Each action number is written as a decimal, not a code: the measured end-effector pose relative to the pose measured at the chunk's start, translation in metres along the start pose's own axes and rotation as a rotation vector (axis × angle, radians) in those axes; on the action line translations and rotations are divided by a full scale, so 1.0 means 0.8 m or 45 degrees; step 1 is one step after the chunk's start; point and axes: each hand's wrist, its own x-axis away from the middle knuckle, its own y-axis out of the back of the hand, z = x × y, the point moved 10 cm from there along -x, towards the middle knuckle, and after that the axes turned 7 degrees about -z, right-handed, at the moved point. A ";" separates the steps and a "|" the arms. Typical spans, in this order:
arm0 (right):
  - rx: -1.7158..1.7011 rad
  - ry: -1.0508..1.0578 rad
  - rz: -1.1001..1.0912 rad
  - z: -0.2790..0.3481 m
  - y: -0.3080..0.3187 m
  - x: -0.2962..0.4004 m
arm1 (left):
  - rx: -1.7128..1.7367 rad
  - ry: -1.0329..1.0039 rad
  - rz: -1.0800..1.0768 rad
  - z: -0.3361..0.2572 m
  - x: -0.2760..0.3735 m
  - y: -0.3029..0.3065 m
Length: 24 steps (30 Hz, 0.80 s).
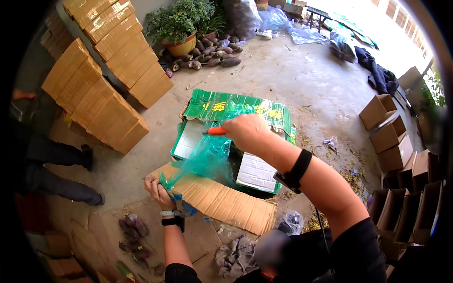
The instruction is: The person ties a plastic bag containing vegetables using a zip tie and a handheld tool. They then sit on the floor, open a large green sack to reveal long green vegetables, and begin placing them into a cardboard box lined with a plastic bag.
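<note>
A green cardboard box [240, 102] with yellow printed writing lies before me, its flaps spread. The near flap [226, 198] shows bare brown cardboard, and the side flaps are white inside. From the opening rises a thin green plastic bag [208, 152], stretched toward my left hand [160, 192]. That hand pinches the bag's end at the left corner of the near flap. Over the box, my right hand [247, 131] grips a small tool with an orange handle [217, 131], probably a knife; its short tip points left. The bag and shadow hide most of the box's inside.
Stacked cartons [106, 109] stand at left, near another person's legs [60, 177]. Dark purple root vegetables [212, 53] lie by a potted plant [180, 28]; several more [134, 237] are on flattened cardboard. Open cartons [393, 208] line the right. A cloth [235, 254] lies near me.
</note>
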 end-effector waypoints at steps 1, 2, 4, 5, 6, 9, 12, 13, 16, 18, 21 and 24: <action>0.007 0.005 0.060 0.001 -0.007 0.013 | -0.001 0.006 -0.010 0.001 0.001 0.002; -0.038 -0.020 0.103 -0.001 -0.010 0.027 | -0.037 0.004 0.007 0.002 0.002 0.001; -0.120 -0.110 0.088 -0.012 -0.002 0.049 | -0.120 0.003 0.047 0.003 0.002 0.007; -0.161 -0.156 0.080 -0.019 0.002 0.062 | -0.151 0.025 0.158 0.006 0.001 0.003; -0.199 -0.169 0.038 -0.026 0.013 0.076 | -0.185 0.044 0.271 0.007 -0.002 -0.002; -0.266 -0.286 -0.048 -0.050 0.049 0.128 | -0.500 0.019 0.578 -0.026 -0.010 -0.026; -0.338 -0.455 -0.040 -0.068 0.069 0.189 | -0.760 -0.058 0.821 -0.066 -0.006 -0.046; -0.353 -0.554 0.001 -0.074 0.074 0.210 | -0.699 -0.082 0.862 -0.068 -0.005 -0.054; -0.511 -0.612 -0.178 -0.093 0.103 0.279 | -0.426 -0.294 0.831 -0.088 -0.009 -0.067; -0.572 -0.706 -0.279 -0.109 0.117 0.331 | 0.161 0.379 0.671 -0.059 -0.012 -0.050; -0.689 -0.870 -0.436 -0.132 0.138 0.415 | 0.491 0.715 0.383 -0.068 -0.010 -0.024; -0.722 -0.969 -0.624 -0.139 0.169 0.498 | 0.415 0.618 0.312 -0.091 0.014 0.012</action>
